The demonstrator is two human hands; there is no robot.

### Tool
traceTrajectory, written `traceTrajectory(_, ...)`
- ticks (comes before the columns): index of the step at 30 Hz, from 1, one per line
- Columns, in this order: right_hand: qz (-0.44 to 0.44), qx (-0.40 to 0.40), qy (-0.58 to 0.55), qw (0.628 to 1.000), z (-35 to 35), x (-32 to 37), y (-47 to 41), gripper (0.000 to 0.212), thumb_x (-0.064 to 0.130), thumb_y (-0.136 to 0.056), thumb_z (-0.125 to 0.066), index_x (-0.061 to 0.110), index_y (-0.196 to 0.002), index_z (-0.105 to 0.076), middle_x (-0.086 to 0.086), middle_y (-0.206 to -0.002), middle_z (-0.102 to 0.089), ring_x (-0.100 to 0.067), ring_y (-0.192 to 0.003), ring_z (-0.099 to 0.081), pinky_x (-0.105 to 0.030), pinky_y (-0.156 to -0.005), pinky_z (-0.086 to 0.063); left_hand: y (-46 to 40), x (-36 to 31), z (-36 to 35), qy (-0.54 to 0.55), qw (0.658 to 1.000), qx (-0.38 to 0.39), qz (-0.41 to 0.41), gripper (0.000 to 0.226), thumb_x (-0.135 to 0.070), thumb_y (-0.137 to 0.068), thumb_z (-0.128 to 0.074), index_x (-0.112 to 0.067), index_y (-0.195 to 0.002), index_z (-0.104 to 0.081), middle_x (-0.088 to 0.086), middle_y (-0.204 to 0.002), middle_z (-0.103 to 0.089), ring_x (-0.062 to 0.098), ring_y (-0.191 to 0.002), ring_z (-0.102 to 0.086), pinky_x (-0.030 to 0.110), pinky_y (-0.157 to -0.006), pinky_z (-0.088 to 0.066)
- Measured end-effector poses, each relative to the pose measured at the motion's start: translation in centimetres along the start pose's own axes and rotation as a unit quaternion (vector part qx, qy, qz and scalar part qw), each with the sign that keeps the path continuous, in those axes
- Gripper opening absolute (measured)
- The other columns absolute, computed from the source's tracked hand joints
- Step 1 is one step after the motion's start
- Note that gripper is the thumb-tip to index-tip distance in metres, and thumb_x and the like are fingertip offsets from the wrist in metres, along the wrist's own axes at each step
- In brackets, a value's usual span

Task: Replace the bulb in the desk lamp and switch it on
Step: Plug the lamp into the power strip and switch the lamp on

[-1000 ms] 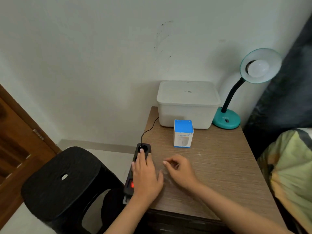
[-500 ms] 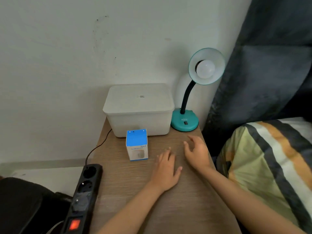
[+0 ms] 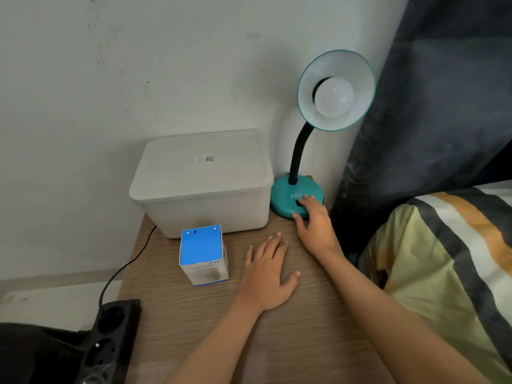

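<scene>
A teal desk lamp point(image 3: 285, 199) stands at the table's back right corner, its shade turned toward me. A white bulb point(image 3: 333, 97) sits in the shade and is unlit. My right hand point(image 3: 314, 225) rests on the front of the lamp's base, fingertips over the black switch, holding nothing. My left hand point(image 3: 267, 273) lies flat on the wooden table point(image 3: 291, 342) with fingers spread. A blue and white bulb box point(image 3: 203, 254) stands upright left of that hand.
A white lidded plastic bin point(image 3: 203, 181) stands behind the bulb box, against the wall. A black power strip point(image 3: 108, 342) hangs over the table's left edge with a black cord point(image 3: 122, 268) running back. A dark curtain point(image 3: 432, 92) and striped bedding point(image 3: 443, 259) lie to the right.
My left hand left the power strip and moved right onto the table. My right hand reached forward to the lamp's base. The view swung right and closer.
</scene>
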State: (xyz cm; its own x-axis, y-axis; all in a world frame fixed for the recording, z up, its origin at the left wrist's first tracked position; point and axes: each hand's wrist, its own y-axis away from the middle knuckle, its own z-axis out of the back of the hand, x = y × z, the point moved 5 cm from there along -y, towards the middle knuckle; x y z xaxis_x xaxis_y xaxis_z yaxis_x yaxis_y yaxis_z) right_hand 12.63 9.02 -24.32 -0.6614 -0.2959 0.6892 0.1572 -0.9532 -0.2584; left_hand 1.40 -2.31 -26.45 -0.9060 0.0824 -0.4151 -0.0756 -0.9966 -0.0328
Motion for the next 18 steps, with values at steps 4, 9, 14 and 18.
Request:
traceTrajectory(4,0.000,-0.003,-0.004,1.000,-0.23,-0.36,-0.14,0.042,0.020,-0.090,-0.059,0.008,-0.129,-0.052,-0.009,-0.141,-0.048,-0.021,-0.138,-0.034,-0.032,-0.115,-0.022,-0.10,-0.01,-0.18,0.003,1.000,-0.003,0.005,0.067,-0.056,-0.082,-0.040,-0.028,-0.142,-0.028,-0.009,-0.157,-0.014,0.012,-0.145,-0.009,0.048,-0.117,-0.005)
traceTrajectory(9,0.004,-0.006,-0.004,1.000,-0.22,-0.55,-0.04,0.040,0.021,-0.091,-0.058,0.008,-0.128,-0.052,-0.007,-0.141,-0.048,-0.020,-0.137,-0.034,-0.037,-0.116,-0.027,-0.10,-0.13,-0.04,-0.011,1.000,-0.004,0.010,0.067,-0.055,-0.083,-0.040,-0.027,-0.142,-0.029,-0.008,-0.157,-0.015,0.014,-0.145,-0.011,0.046,-0.117,-0.005)
traceTrajectory(14,0.014,-0.015,-0.008,1.000,-0.28,-0.31,-0.13,0.039,0.018,-0.088,-0.060,0.008,-0.125,-0.051,-0.010,-0.133,-0.053,-0.025,-0.129,-0.042,-0.038,-0.111,-0.035,-0.13,-0.12,-0.04,-0.016,1.000,-0.003,0.012,0.066,-0.056,-0.084,-0.041,-0.027,-0.142,-0.028,-0.008,-0.157,-0.014,0.013,-0.145,-0.011,0.045,-0.116,-0.003)
traceTrajectory(18,0.023,-0.021,0.011,0.999,-0.57,-0.42,-0.26,0.044,0.017,-0.087,-0.060,0.007,-0.128,-0.051,-0.011,-0.133,-0.054,-0.027,-0.130,-0.042,-0.039,-0.112,-0.033,-0.15,-0.18,0.06,-0.012,1.000,-0.002,0.012,0.066,-0.056,-0.084,-0.041,-0.028,-0.143,-0.027,-0.008,-0.157,-0.014,0.013,-0.145,-0.010,0.045,-0.116,-0.003)
